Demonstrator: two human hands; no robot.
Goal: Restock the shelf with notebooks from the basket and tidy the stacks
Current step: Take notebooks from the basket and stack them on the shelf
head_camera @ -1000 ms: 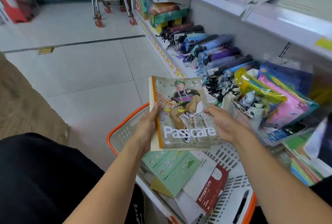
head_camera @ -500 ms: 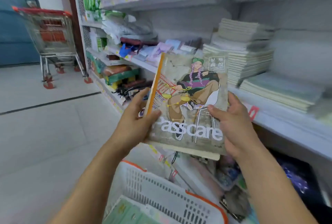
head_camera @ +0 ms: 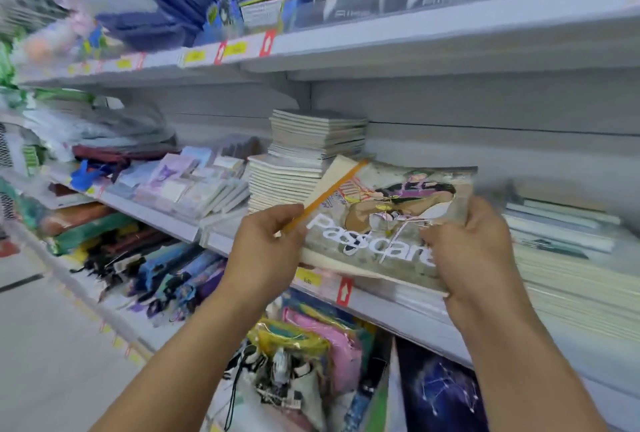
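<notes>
Now notebooks [head_camera: 381,220] between both hands [head_camera: 367,251].

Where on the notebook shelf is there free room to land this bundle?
Free: the gap between the tall stack and the low stack, where both hands hold the notebooks; whatever lies under them is hidden. The low stack's top has headroom. Crowded: the small pads left of the tall stack.

**Bright, even light; heavy motion blur at left**

Diffuse, shop-bright illumination; shadows soft, falling beneath the upper shelf [head_camera: 450,47]. Strong smear across the left and top-left goods. The notebook [head_camera: 377,223] and both forearms are moderately sharp. Wide-angle bending is visible along the shelf edges. No harsh glare.
</notes>
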